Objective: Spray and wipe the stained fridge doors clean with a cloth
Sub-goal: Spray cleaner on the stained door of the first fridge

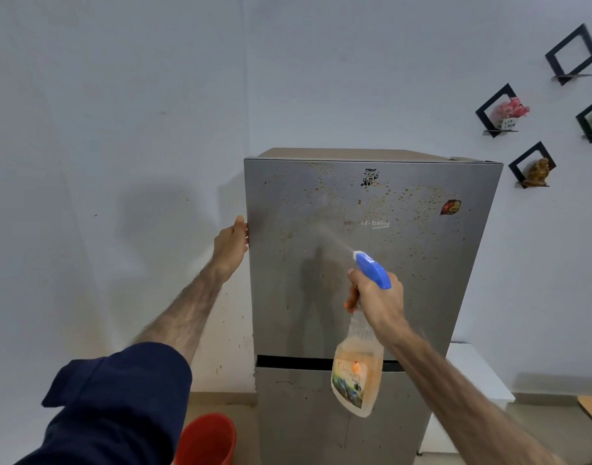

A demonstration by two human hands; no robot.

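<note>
home | fridge [371, 263] | wall shelves [499, 110] with ornaments

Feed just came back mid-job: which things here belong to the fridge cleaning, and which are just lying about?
In the job:
- upper fridge door, brown-spattered
- lower door
- spray bottle in right hand, spraying
- left hand on door's edge

No cloth in view.

Lying about:
- red bucket
- wall shelves
- pink flowers
- figurine
- white cabinet
</note>
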